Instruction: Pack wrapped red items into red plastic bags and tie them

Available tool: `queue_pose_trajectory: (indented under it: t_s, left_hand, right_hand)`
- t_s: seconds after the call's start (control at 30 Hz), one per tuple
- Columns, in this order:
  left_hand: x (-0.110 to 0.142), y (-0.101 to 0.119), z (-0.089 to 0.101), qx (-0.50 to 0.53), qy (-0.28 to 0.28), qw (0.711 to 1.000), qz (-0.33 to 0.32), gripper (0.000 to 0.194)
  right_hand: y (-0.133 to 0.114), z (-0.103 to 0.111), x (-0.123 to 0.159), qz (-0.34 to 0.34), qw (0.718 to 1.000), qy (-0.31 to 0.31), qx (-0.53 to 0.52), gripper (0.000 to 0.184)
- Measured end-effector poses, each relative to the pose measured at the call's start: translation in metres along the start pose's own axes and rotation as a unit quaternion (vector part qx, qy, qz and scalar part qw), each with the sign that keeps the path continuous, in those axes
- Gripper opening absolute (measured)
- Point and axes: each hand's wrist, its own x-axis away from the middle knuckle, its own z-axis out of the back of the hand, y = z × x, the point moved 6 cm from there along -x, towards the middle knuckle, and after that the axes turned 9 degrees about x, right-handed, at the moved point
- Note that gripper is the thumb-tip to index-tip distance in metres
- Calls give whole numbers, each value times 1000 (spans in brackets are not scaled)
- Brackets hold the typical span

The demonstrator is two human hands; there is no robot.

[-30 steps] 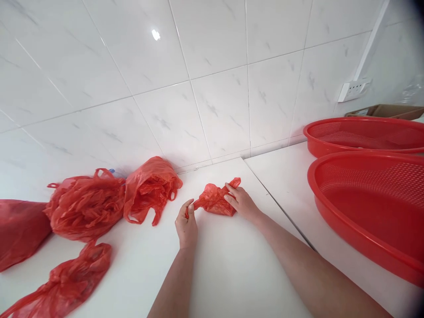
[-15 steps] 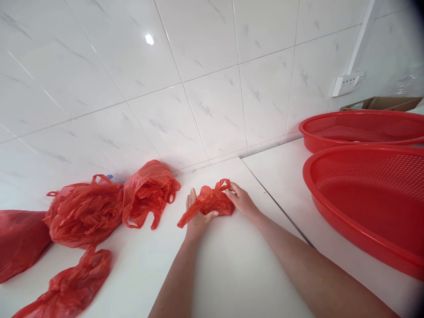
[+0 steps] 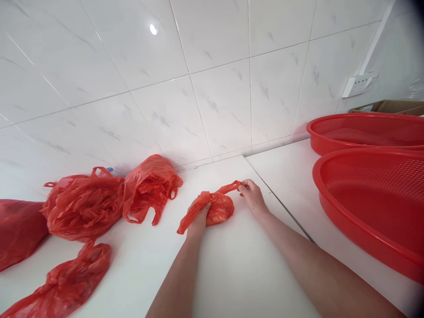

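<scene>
A small red plastic bag (image 3: 221, 208), bunched and rounded as if something is inside, lies on the white table in front of me. My left hand (image 3: 198, 221) grips its gathered neck, thumb on top and the other fingers hidden behind the plastic. One twisted handle stretches out to the right, its end pinched between the fingers of my right hand (image 3: 252, 195). The bag's other loose end droops over my left hand. What the bag contains cannot be made out.
To the left, against the tiled wall, rest several red plastic bags (image 3: 82, 207), with another knotted bag (image 3: 73, 278) nearer me. Two red perforated baskets (image 3: 364, 234) stand on the right. Behind them are a cardboard box (image 3: 387, 106) and a wall socket (image 3: 360, 84).
My right hand has moved to the right, pulling the bag's handle out straight. My left hand has closed around the bag's neck, its thumb now on top.
</scene>
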Motion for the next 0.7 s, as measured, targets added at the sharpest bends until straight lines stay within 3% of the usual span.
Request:
queue_pose_trajectory:
  t_s: [0.13,0.3,0.47,0.57,0.7]
  left_hand:
    - [-1,-1,-5,27,-16,999,-4,28]
    - [5,1,-7,57,-67,989,-118,69]
    - [18,15,-7,2,-86,967,-238,55]
    - [22,21,-7,-19,-56,971,-232,40]
    - [23,19,-8,-13,-36,982,-185,39]
  right_hand:
    - [1,7,0,-20,1000,-5,-7,17]
    - [-2,2,4,-4,999,-40,-4,29]
    - [-5,-6,7,30,995,-93,6,45]
    - [-7,-12,11,14,989,-145,2,49]
    - [-15,-27,25,-6,962,-267,-53,53]
